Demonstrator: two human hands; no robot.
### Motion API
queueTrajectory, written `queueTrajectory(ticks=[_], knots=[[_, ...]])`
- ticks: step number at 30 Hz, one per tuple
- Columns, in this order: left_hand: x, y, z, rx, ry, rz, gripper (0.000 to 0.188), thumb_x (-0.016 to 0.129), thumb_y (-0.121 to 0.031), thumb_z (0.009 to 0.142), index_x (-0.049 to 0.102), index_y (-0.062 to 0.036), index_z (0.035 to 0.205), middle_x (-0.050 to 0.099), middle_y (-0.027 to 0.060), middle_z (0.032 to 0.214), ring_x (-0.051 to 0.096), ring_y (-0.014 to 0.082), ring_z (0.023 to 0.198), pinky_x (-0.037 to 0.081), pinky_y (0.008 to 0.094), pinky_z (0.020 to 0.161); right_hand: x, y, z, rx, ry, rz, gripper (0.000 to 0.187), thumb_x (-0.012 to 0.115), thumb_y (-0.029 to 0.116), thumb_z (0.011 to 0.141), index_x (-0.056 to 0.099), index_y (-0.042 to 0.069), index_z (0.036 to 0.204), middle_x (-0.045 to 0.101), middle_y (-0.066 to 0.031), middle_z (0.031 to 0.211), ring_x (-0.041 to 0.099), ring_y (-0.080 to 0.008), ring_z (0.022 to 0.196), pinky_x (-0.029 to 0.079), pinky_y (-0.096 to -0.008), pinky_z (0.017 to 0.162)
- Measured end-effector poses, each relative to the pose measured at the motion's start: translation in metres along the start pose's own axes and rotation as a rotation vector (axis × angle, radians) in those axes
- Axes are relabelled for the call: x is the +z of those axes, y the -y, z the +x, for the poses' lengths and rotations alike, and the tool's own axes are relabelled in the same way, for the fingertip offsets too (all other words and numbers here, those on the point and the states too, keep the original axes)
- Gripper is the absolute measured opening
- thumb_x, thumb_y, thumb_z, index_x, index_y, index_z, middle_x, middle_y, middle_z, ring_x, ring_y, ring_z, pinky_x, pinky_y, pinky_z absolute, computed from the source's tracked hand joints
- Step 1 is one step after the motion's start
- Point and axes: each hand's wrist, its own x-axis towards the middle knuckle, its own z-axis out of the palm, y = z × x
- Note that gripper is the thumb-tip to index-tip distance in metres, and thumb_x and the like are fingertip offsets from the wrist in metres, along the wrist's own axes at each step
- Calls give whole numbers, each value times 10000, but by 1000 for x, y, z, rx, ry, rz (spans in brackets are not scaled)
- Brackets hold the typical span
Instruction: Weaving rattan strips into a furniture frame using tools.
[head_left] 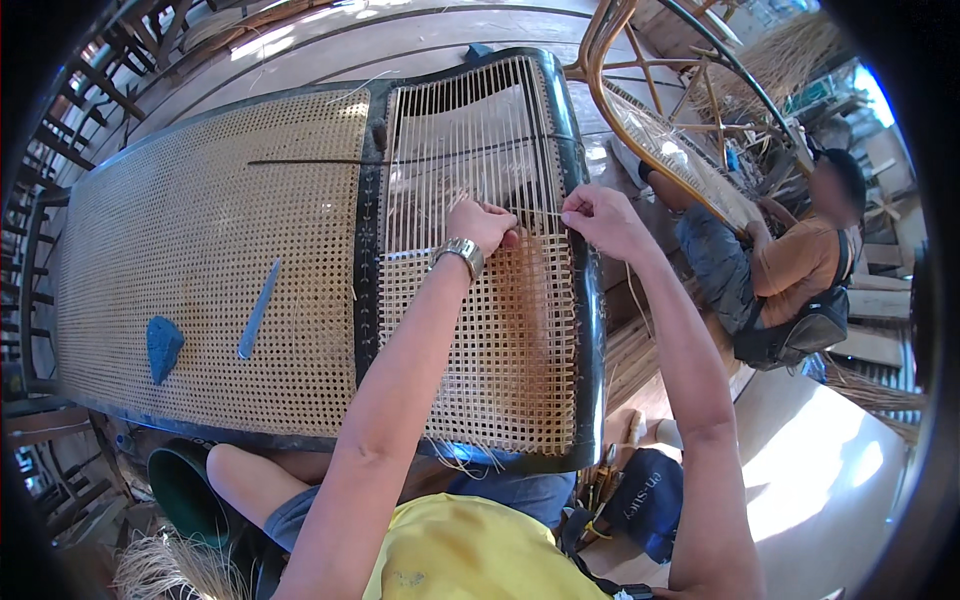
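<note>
A dark-framed panel with woven cane lies before me, its right section partly woven, with lengthwise strands bare at the far end. Over the edge of the weave, my left hand is closed in a pinch, a metal watch on its wrist. My right hand pinches a thin cane strand at the frame's right edge. That strand runs between both hands, and its left end is hidden by my left fingers. A long dark thin rod lies across the panel beyond my hands.
On the finished left weave lie a blue pointed lump and a pale blue blade-like tool. At right a seated person works at a curved cane frame. A dark green bucket and fibre bundle stand lower left.
</note>
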Motion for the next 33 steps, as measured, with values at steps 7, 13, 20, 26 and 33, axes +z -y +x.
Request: queueTrajectory(ticks=[7,13,20,26,33], knots=[[-22,-2,9,-342,272,-365,195,799,-170,857,685,-75,730,695,26,670,421,56,398,254,245,382,-3,-2,3,15,47,-22,157,692,129,852,677,-11,921,692,-145,851,678,-257,817,536,-358,771],[-25,-4,-6,-279,266,-322,182,773,-151,869,715,-46,732,724,47,709,477,56,422,329,237,395,-7,-1,4,-19,61,-72,163,684,139,850,671,-10,913,695,-154,860,683,-276,828,540,-364,776],[-4,-13,-3,38,7,367,169,633,-165,921,773,-71,930,758,90,734,757,164,689,591,293,679,-4,1,0,-20,19,-56,161,686,140,860,670,-11,914,694,-145,853,680,-267,819,538,-363,765],[-17,-7,-3,161,-111,68,150,680,-180,878,777,-67,858,750,76,709,741,144,649,577,296,610,-1,-5,3,-40,20,-41,156,696,137,864,670,-3,927,689,-136,835,675,-250,791,537,-360,740],[41,-42,-36,445,-300,511,209,604,-245,946,690,-55,964,726,180,874,716,365,751,581,482,658,-9,-10,6,-25,61,-150,167,694,139,879,663,0,967,674,-144,830,650,-255,780,519,-374,742]])
